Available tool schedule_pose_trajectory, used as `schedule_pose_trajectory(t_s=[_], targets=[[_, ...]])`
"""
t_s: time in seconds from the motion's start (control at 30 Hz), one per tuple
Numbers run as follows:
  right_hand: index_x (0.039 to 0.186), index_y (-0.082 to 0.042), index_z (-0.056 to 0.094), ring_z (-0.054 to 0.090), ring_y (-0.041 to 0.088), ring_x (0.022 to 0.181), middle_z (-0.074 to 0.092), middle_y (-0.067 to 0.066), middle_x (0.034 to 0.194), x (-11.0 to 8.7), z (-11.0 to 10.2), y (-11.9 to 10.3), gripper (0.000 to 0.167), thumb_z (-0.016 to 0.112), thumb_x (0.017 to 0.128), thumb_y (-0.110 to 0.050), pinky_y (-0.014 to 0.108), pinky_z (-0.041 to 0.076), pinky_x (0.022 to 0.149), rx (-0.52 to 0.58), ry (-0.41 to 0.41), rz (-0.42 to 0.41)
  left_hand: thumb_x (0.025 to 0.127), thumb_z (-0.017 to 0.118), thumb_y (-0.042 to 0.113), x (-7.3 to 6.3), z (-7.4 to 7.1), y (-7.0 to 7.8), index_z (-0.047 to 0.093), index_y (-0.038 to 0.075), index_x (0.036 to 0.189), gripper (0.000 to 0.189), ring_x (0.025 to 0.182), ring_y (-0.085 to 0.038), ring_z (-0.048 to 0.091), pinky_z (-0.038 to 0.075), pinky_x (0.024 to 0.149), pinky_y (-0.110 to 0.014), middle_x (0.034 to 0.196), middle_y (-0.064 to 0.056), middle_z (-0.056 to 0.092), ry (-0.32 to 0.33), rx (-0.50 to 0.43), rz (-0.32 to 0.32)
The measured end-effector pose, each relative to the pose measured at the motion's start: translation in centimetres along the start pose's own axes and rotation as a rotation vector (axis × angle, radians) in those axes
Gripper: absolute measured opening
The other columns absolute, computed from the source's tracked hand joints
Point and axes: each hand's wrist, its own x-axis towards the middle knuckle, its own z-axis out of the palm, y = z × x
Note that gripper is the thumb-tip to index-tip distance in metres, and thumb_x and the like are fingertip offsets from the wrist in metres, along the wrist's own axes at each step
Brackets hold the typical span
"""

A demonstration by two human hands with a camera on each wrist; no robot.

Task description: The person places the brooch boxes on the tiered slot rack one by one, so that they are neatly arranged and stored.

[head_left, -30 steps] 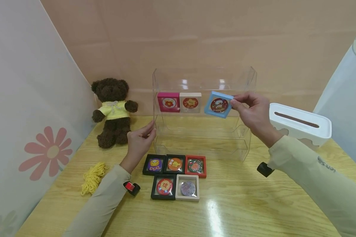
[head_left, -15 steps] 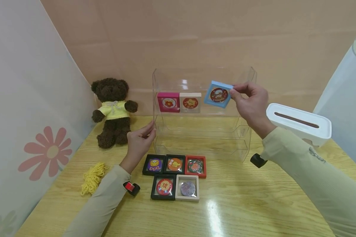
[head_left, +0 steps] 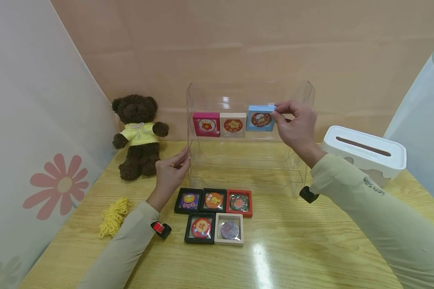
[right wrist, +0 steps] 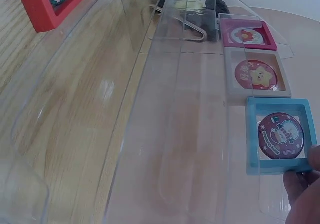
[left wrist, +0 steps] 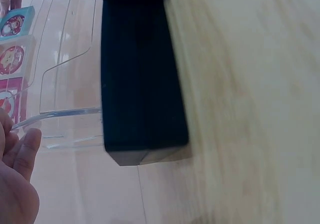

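Racked: pink frame, cream frame. Right hand pinches blue frame at their three o'clock; left hand pinches clear rack. Outstanding: five frames, six o'clock, on desk.

Left hand: pinches the left side edge of a clear plastic two-tier stand, standing upright.
Right hand: pinches the right edge of a light-blue square frame with a round dark-red badge inside.
Frame pose: upright, at the stand's upper level, slightly above its neighbours.
Neighbours, left: magenta square frame, cream square frame; upright, side by side.
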Motion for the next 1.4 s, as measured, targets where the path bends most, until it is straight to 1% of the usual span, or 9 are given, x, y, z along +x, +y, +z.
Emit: schedule_pose_trajectory(t_s=[0.13, 0.3, 0.4, 0.53, 0.77, 0.9, 1.1, 1.3, 1.4], targets=[[0.084, 0.002, 0.067, 0.065, 0.01, 0.087, 0.069, 0.009, 0.101, -0.2, 0.2, 0.2, 0.006, 0.069, 0.086, -0.003, 0.018, 0.054, 0.071, -0.034, -0.008, -0.002, 0.077, 0.067, -0.017, 0.0, 0.1, 0.0, 0.064, -0.016, 0.105, 0.028, 0.074, -0.032, 0.068, 0.056, 0.056, -0.026, 0.089, -0.027, 0.065, -0.004, -0.005, 0.013], [0.084, 0.004, 0.068, 0.062, 0.003, 0.083, 0.07, 0.009, 0.098, -0.3, 0.4, 0.5, 0.008, 0.069, 0.085, -0.004, 0.012, 0.051, 0.069, -0.062, -0.018, 0.001, 0.077, 0.067, -0.018, 0.0, 0.1, 0.0, 0.064, -0.016, 0.105, 0.028, 0.074, -0.033, 0.068, 0.056, 0.057, -0.032, 0.09, -0.028, 0.064, -0.007, -0.003, 0.016], [0.084, 0.004, 0.068, 0.061, 0.001, 0.083, 0.069, 0.009, 0.097, -0.4, 0.5, 0.4, 0.008, 0.069, 0.086, -0.005, 0.011, 0.05, 0.068, -0.072, -0.026, 0.01, 0.077, 0.067, -0.017, 0.0, 0.0, 0.1, 0.064, -0.016, 0.105, 0.028, 0.074, -0.032, 0.068, 0.056, 0.056, -0.032, 0.09, -0.027, 0.064, -0.004, 0.007, 0.015], [0.084, 0.002, 0.068, 0.062, 0.005, 0.083, 0.069, 0.009, 0.097, -0.5, 0.5, 0.5, 0.007, 0.07, 0.085, -0.005, 0.012, 0.051, 0.068, -0.066, -0.043, 0.027, 0.078, 0.067, -0.017, 0.0, 0.1, 0.2, 0.064, -0.016, 0.105, 0.027, 0.075, -0.032, 0.068, 0.056, 0.056, -0.032, 0.091, -0.028, 0.064, -0.007, 0.005, 0.006], [0.084, 0.0, 0.069, 0.062, 0.004, 0.081, 0.07, 0.008, 0.094, -0.7, 0.4, 0.8, 0.007, 0.07, 0.085, -0.007, 0.011, 0.051, 0.067, -0.065, -0.044, 0.005, 0.078, 0.067, -0.017, 0.0, 0.2, 0.4, 0.064, -0.017, 0.105, 0.027, 0.075, -0.033, 0.068, 0.056, 0.058, -0.032, 0.091, -0.028, 0.064, -0.015, 0.002, -0.005], [0.088, 0.002, 0.069, 0.062, 0.005, 0.083, 0.068, 0.01, 0.095, -0.8, 0.3, 1.0, 0.011, 0.068, 0.087, -0.009, 0.016, 0.053, 0.071, -0.043, -0.067, 0.016, 0.078, 0.067, -0.017, 0.0, 0.3, 0.4, 0.064, -0.017, 0.105, 0.027, 0.076, -0.032, 0.068, 0.056, 0.058, -0.032, 0.092, -0.028, 0.064, -0.019, 0.004, -0.013], [0.095, 0.003, 0.069, 0.063, 0.014, 0.09, 0.067, 0.011, 0.096, -1.0, 0.1, 1.0, 0.014, 0.066, 0.088, -0.009, 0.023, 0.055, 0.075, -0.01, -0.096, 0.027, 0.078, 0.067, -0.017, -0.1, 0.3, 0.4, 0.064, -0.016, 0.105, 0.027, 0.076, -0.032, 0.068, 0.056, 0.056, -0.035, 0.092, -0.028, 0.064, -0.012, 0.009, -0.01], [0.098, 0.003, 0.069, 0.064, 0.019, 0.094, 0.067, 0.012, 0.1, -1.2, -0.1, 0.9, 0.016, 0.068, 0.087, -0.009, 0.023, 0.055, 0.075, 0.006, -0.082, -0.002, 0.078, 0.067, -0.017, -0.1, 0.3, 0.4, 0.064, -0.016, 0.106, 0.028, 0.076, -0.032, 0.068, 0.056, 0.056, -0.034, 0.091, -0.027, 0.064, -0.015, 0.015, -0.009], [0.099, 0.004, 0.069, 0.063, 0.022, 0.099, 0.066, 0.012, 0.107, -1.5, -0.3, 0.8, 0.018, 0.069, 0.087, -0.009, 0.028, 0.055, 0.077, 0.002, -0.089, -0.035, 0.078, 0.067, -0.017, -0.1, 0.3, 0.4, 0.064, -0.016, 0.105, 0.027, 0.075, -0.032, 0.068, 0.057, 0.054, -0.033, 0.091, -0.027, 0.064, -0.009, 0.022, 0.003]])
